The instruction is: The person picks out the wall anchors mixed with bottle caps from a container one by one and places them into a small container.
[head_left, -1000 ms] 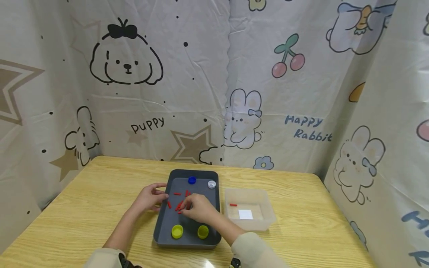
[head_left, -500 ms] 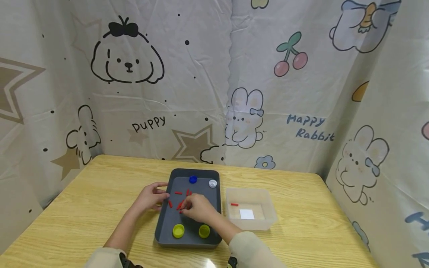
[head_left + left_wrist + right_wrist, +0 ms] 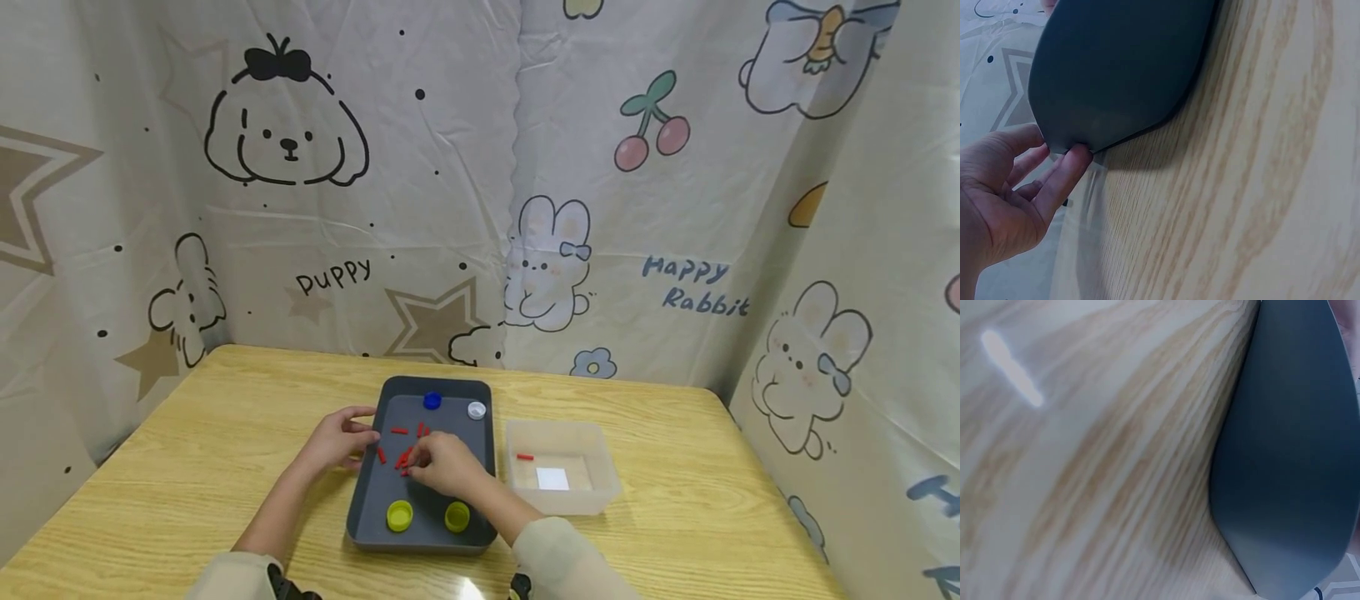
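Observation:
A dark grey tray lies on the table, with several short red sticks scattered in its middle. My left hand holds the tray's left edge; in the left wrist view its thumb and fingers grip the rim of the grey wall. Over the tray, my right hand has thumb and index finger brought together at the small heap of red sticks, seemingly pinching one. Its fingertips partly cover these sticks. The right wrist view is mostly the tray's outer wall, with only slivers of the hand at its right edge.
Two yellow caps sit at the tray's near end, a blue cap and a white cap at its far end. Right of the tray stands a clear plastic box containing one red stick and a white square.
The head view has shifted slightly. Both hands keep almost the same place; the right fingertips stay at the heap of red sticks with barely any movement.

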Available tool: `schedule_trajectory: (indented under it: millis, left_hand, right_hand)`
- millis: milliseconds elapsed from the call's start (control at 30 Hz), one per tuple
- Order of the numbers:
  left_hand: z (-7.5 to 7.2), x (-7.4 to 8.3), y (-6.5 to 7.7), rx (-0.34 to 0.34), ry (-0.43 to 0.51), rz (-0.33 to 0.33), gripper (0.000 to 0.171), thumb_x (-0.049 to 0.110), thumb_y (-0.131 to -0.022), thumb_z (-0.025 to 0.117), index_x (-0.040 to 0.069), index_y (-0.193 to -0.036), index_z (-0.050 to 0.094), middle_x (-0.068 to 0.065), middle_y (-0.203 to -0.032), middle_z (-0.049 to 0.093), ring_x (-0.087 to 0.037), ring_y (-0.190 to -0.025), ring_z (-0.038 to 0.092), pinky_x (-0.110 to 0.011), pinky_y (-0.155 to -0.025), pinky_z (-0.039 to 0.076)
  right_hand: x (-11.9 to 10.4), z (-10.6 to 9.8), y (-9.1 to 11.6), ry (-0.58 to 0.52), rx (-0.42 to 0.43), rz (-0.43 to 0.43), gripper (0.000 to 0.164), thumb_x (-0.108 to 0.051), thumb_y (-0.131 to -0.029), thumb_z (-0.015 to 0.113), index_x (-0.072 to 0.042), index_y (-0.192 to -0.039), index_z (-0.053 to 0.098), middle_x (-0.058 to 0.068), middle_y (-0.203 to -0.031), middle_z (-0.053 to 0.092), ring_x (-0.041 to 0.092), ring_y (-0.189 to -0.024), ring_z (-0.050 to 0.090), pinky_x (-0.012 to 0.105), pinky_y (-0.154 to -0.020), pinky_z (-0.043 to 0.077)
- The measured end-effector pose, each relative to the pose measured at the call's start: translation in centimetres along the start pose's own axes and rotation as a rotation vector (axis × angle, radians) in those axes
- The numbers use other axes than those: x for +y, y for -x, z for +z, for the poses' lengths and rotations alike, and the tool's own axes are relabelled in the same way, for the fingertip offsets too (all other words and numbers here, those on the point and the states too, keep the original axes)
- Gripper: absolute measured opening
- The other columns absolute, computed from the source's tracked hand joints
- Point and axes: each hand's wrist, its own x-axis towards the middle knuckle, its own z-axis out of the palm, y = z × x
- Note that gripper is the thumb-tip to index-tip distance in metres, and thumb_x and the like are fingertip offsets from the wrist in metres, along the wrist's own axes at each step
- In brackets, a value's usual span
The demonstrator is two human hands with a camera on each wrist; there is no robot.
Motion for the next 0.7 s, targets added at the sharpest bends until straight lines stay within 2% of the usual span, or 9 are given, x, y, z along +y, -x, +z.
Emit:
schedule_trajectory:
  millis: [233,567,700]
  left_hand:
    - [-0.04,-0.14,-0.19,0.002,0.004,0.002,0.052,0.01,-0.087,0.065,0.003,-0.135,0.046,-0.025,-0.116,0.059,-0.019,-0.08,0.064,-0.036,-0.06,0.056]
    - [0.05,-0.2,-0.15,0.011,-0.001,0.0,0.052,0.01,-0.087,0.065,0.004,-0.135,0.046,-0.024,-0.114,0.06,-0.018,-0.08,0.065,-0.035,-0.058,0.056]
    - [0.07,-0.2,-0.1,0.014,0.0,-0.002,0.052,0.01,-0.087,0.065,0.004,-0.135,0.046,-0.023,-0.113,0.06,-0.018,-0.079,0.065,-0.035,-0.058,0.056]
  right_hand:
    - [-0.1,-0.03,-0.26,0.034,0.008,-0.021,0.003,-0.018,-0.082,0.071,-0.015,-0.082,0.07,-0.005,-0.081,0.058,0.001,-0.068,0.051,0.016,-0.061,0.043]
    - [0.05,0.26,-0.52,0.195,0.008,-0.036,0.005,-0.019,-0.08,0.072,-0.016,-0.083,0.07,-0.005,-0.081,0.058,0.003,-0.069,0.051,0.018,-0.063,0.043]
    - [0.22,0.33,-0.67,0.223,0.0,-0.034,0.005,-0.02,-0.08,0.072,-0.017,-0.083,0.07,-0.005,-0.082,0.058,0.004,-0.068,0.051,0.019,-0.061,0.042]
